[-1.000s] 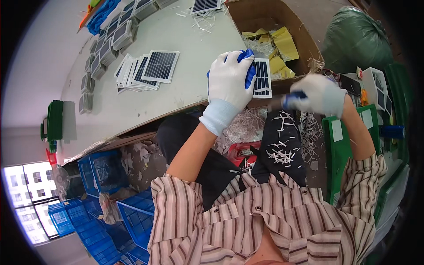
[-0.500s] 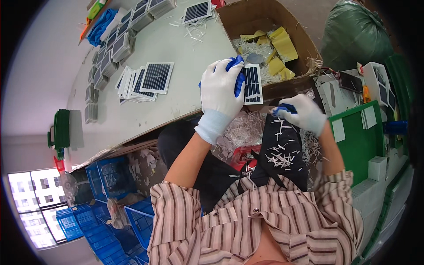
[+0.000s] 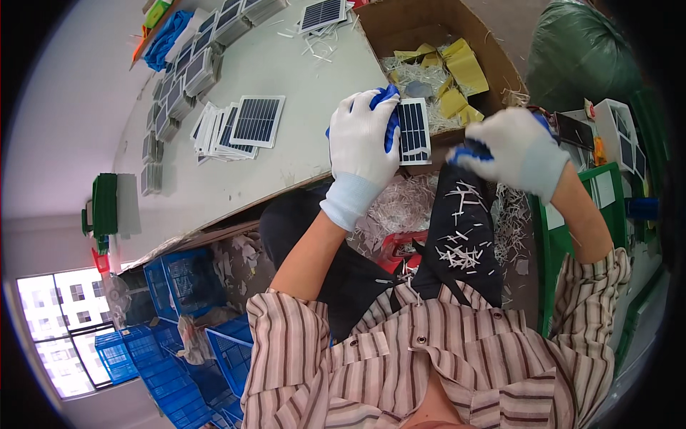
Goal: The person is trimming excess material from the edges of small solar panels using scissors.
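Beside scrap-filled carton [image 3: 414, 28] | left grip [image 3: 364, 139] pinching panel [image 3: 414, 132] | right grip [image 3: 511, 143] blurred, can't tell

Left grip [image 3: 364, 139] gloved in white with deep blue fingertips and a pale blue cuff; right grip [image 3: 511, 149] coloured alike; panel [image 3: 414, 132] by the left one dark blue, crossed by pale lines, edged white; bench [image 3: 307, 86] pale grey-green; box [image 3: 496, 64] brown; shirt [image 3: 464, 336] cream with dark brown stripes; trousers [image 3: 289, 220] black; strips [image 3: 461, 257] white; bag [image 3: 582, 57] dull green; crates [image 3: 168, 375] bright blue.
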`<state>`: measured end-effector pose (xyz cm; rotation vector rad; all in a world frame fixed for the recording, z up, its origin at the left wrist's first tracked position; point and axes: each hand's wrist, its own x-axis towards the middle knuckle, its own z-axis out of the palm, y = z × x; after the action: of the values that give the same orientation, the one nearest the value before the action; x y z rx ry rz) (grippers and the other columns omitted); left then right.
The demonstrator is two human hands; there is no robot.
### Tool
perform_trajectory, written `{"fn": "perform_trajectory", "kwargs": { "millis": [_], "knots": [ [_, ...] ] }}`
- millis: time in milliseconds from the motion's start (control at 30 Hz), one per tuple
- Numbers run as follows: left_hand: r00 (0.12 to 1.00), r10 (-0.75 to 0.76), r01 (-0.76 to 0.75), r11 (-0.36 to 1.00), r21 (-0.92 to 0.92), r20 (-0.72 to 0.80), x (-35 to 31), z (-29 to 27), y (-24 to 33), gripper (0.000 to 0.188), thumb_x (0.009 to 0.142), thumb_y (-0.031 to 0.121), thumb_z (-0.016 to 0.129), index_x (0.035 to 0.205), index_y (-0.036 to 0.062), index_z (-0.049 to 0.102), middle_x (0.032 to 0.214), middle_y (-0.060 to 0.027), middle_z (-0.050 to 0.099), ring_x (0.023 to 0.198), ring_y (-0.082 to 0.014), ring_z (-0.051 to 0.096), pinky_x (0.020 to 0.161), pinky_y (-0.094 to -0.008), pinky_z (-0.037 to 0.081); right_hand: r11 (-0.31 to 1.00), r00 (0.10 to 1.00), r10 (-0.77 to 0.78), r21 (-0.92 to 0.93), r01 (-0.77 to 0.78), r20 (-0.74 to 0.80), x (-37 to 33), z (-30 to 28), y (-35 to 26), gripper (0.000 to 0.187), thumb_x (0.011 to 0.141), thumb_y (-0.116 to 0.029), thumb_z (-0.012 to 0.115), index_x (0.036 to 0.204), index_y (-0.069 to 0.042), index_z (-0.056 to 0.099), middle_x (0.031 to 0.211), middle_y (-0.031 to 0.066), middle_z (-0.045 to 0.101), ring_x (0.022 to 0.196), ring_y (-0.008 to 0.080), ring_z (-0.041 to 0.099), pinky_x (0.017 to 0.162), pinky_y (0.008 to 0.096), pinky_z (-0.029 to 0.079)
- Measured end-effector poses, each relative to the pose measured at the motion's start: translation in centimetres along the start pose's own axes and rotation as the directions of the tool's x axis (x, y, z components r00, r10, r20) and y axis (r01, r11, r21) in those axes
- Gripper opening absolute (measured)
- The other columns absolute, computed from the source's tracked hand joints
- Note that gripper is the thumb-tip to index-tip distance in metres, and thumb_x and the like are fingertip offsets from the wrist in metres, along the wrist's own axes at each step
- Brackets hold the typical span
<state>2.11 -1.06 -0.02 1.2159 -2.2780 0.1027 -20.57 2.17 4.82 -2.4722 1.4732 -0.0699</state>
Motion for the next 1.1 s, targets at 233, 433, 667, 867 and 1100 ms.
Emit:
{"fn": "perform_trajectory", "kwargs": {
  "millis": [233, 433, 667, 867, 1100],
  "knots": [
    [1.000, 0.007, -0.007, 0.999, -0.036, -0.016, 0.0, 0.6, 0.1, 0.038, 0.071, 0.008, 0.065, 0.109, 0.0073, 0.061, 0.112, -0.0130, 0.054, 0.106, -0.0329, 0.050, 0.092, -0.0435, 0.040, 0.974, 0.986, -0.118, -0.180, 0.137, 0.114, 1.6, 0.3, -1.0, 0.044, 0.078, -0.048, 0.062, 0.074, -0.005, 0.065, 0.065, 0.0159, 0.061, 0.065, 0.0334, 0.062, 0.064, 0.0416, 0.050],
    [1.000, -0.016, 0.016, 1.000, -0.001, -0.011, 0.4, -0.5, -0.3, 0.039, 0.072, 0.009, 0.065, 0.111, 0.0087, 0.061, 0.112, -0.0130, 0.055, 0.107, -0.0329, 0.049, 0.092, -0.0433, 0.040, 0.980, 0.977, -0.117, 0.136, 0.142, -0.176, 2.0, -1.2, 0.3, 0.039, 0.067, -0.028, 0.076, 0.096, -0.004, 0.065, 0.075, 0.0139, 0.065, 0.069, 0.0336, 0.063, 0.065, 0.0369, 0.051],
    [0.999, 0.040, -0.042, 0.991, -0.129, -0.020, 0.7, 0.6, 0.4, 0.041, 0.074, 0.008, 0.059, 0.115, 0.0101, 0.062, 0.113, -0.0147, 0.059, 0.108, -0.0334, 0.053, 0.095, -0.0421, 0.041, 0.895, 0.855, -0.253, 0.227, 0.385, -0.453, 2.0, 6.8, -0.6, 0.042, 0.069, -0.028, 0.071, 0.106, -0.009, 0.063, 0.085, 0.0116, 0.065, 0.074, 0.0291, 0.065, 0.065, 0.0379, 0.052],
    [0.998, 0.061, -0.063, 0.996, -0.067, -0.022, -0.3, 0.5, -1.1, 0.035, 0.076, 0.005, 0.056, 0.110, 0.0029, 0.061, 0.114, -0.0147, 0.059, 0.106, -0.0339, 0.052, 0.095, -0.0417, 0.040, 0.895, 0.764, -0.314, 0.093, 0.436, -0.563, 4.1, 7.9, -2.2, 0.015, 0.065, -0.024, 0.067, 0.072, -0.011, 0.061, 0.069, 0.0071, 0.062, 0.065, 0.0292, 0.062, 0.060, 0.0397, 0.049],
    [0.997, 0.067, -0.070, 0.987, -0.145, -0.025, 0.2, 0.1, 0.1, 0.039, 0.072, 0.000, 0.054, 0.110, 0.0011, 0.060, 0.115, -0.0160, 0.057, 0.109, -0.0343, 0.050, 0.097, -0.0410, 0.039, 0.849, 0.881, -0.096, 0.424, 0.315, -0.463, 3.1, 6.5, -1.2, 0.020, 0.062, -0.021, 0.073, 0.073, -0.007, 0.063, 0.069, 0.0138, 0.062, 0.065, 0.0328, 0.062, 0.061, 0.0391, 0.049]
  ]
}}
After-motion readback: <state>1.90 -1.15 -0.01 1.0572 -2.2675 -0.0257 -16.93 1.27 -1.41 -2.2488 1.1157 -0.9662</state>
